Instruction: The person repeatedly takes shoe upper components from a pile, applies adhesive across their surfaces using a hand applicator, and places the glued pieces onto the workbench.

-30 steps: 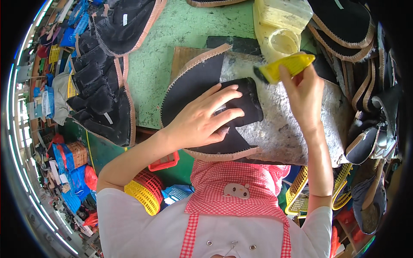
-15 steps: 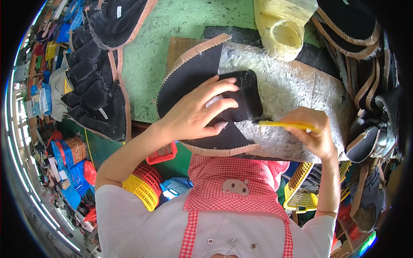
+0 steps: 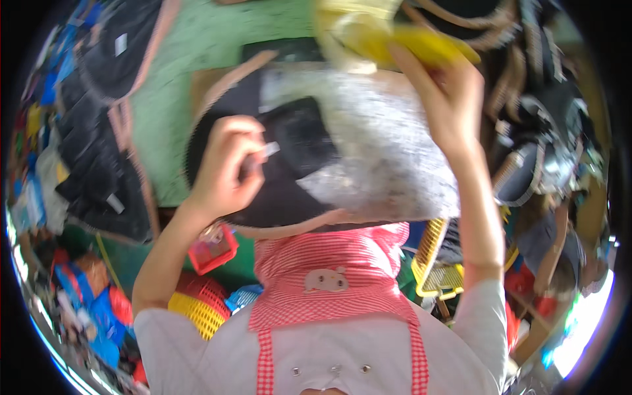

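Observation:
A curved black fabric piece (image 3: 217, 118) with a tan stitched edge lies across a pale, crusted board (image 3: 395, 151). Its squarish black flap (image 3: 306, 135) rests over the board. My left hand (image 3: 234, 164) is closed above the piece, fingers curled beside a small white tag (image 3: 270, 149); whatever they grip is hidden. My right hand (image 3: 454, 99) holds a yellow-handled brush (image 3: 434, 47), smeared by motion, at the mouth of a yellowish plastic container (image 3: 355, 33). The brush's tip cannot be made out.
Black pieces with tan edges are stacked on the left of the green table (image 3: 174, 85). More such pieces (image 3: 507, 125) hang at the right. Below the table edge are a red basket (image 3: 214, 250) and yellow baskets (image 3: 438, 280).
My right hand has lifted the brush from beside the flap up to the container. My left hand has drawn back leftward off the flap, its spread fingers now curled. The view has shifted.

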A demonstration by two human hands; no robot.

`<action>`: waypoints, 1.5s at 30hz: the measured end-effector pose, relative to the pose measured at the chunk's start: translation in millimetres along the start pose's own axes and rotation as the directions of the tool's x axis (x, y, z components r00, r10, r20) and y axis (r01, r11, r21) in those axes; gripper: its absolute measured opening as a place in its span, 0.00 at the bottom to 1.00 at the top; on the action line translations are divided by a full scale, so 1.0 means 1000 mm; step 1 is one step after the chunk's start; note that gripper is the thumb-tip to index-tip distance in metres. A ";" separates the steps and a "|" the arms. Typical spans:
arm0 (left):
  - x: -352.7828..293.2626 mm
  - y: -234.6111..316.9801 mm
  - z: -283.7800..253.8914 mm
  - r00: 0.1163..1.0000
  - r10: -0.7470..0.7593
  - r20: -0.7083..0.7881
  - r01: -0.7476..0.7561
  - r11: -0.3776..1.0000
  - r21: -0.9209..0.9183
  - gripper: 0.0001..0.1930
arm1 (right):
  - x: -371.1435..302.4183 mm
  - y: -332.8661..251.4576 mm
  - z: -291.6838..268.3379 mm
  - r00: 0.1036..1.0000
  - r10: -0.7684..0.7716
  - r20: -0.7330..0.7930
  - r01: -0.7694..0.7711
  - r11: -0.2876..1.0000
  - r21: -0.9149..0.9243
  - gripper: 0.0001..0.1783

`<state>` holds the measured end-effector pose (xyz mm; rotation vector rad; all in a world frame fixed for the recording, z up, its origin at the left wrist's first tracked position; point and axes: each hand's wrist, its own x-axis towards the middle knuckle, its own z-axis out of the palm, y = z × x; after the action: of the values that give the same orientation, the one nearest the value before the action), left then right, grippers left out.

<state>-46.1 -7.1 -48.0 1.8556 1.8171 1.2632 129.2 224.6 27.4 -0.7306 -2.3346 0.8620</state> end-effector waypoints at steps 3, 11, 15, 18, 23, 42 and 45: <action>-0.006 0.007 -0.017 0.999 0.030 -0.034 -0.019 0.956 0.293 0.13 | 0.026 0.034 0.013 0.985 -0.174 -0.002 0.172 0.971 -0.166 0.15; -0.068 0.001 -0.080 0.468 -0.884 0.004 0.869 0.460 -0.183 0.20 | -0.007 0.040 -0.005 0.974 0.222 -0.036 -0.187 0.888 0.419 0.15; -0.094 -0.012 -0.080 0.306 -0.947 0.101 0.825 0.210 -0.525 0.24 | -0.025 0.005 0.028 0.953 0.144 0.268 -0.297 0.633 0.715 0.12; -0.102 -0.014 -0.084 0.423 -0.889 0.176 0.786 0.263 -0.560 0.21 | -0.032 -0.019 0.060 0.909 0.192 0.371 -0.409 0.589 0.697 0.13; -0.098 -0.009 -0.087 0.459 -0.852 0.254 0.772 0.241 -0.588 0.15 | -0.015 -0.048 0.098 0.959 0.124 0.254 -0.229 0.867 0.443 0.14; -0.105 -0.013 -0.076 0.560 -0.812 0.165 0.726 0.385 -0.570 0.11 | -0.008 -0.099 0.058 0.346 -0.272 0.898 0.196 0.957 0.214 0.15; -0.104 -0.011 -0.074 0.576 -0.807 0.130 0.706 0.411 -0.576 0.11 | 0.002 -0.105 0.052 0.296 -0.116 0.948 0.072 0.992 0.099 0.16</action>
<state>-90.0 -127.7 -52.7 0.4371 1.7163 1.3550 63.6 136.7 68.1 0.1009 -3.3209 1.6023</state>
